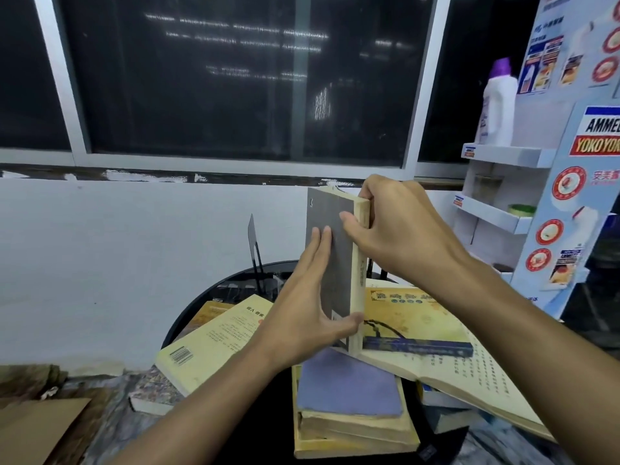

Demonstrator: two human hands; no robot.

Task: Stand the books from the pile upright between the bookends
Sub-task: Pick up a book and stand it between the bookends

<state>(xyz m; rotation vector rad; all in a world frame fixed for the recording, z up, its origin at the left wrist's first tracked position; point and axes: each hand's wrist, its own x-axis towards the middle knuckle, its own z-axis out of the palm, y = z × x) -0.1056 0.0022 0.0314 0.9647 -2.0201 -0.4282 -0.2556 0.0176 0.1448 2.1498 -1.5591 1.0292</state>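
Note:
A grey-covered book (330, 213) stands upright in the middle of the round black table (188, 317). My right hand (399, 226) grips its top page edge. My left hand (308, 297) lies flat against its grey cover, thumb at the bottom corner. A thin black bookend (253, 236) stands behind and to the left, apart from the book. The other bookend is hidden. Loose books lie around: a purple-covered one (349, 384) on a yellowed stack in front, a yellow one with a blue spine (412, 317) to the right, a pale yellow one (214, 340) to the left.
A cardboard display stand (557, 182) with shelves and a white bottle (498, 105) rises at the right. A white wall and dark window are behind the table. Cardboard (37, 427) lies on the floor at lower left. An open book (486, 380) hangs over the table's right edge.

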